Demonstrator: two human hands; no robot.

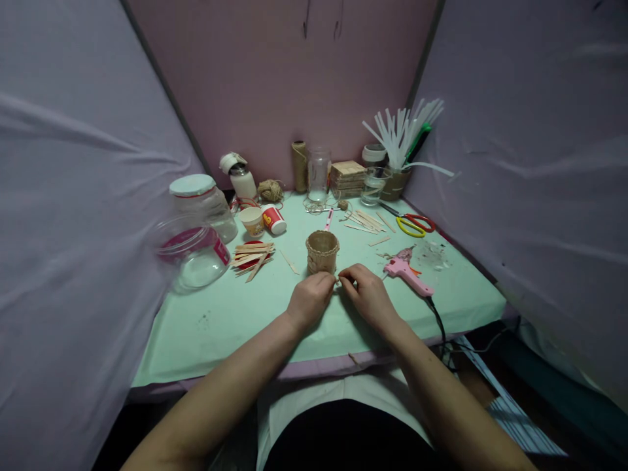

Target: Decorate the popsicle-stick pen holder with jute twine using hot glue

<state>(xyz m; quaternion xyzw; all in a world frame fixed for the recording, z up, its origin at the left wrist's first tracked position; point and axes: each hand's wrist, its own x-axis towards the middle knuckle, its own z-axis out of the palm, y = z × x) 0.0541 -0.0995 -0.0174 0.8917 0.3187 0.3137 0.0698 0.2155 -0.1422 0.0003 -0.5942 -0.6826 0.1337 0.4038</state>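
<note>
A small brown cup with a braided rim stands upright near the middle of the table. Just in front of its base, my left hand is closed in a pinch, its fingertips near the cup's lower edge. My right hand faces it, also pinching, with the fingertips of both hands nearly meeting. Something tiny shows between the fingertips, too small to name. To the right of my right hand lies a pink glue gun with a black cord.
Wooden sticks lie left of the cup, more sticks behind it at right. Clear jars stand at the left edge. Scissors lie at the right. Paper cups, twine and white glue sticks are farther back.
</note>
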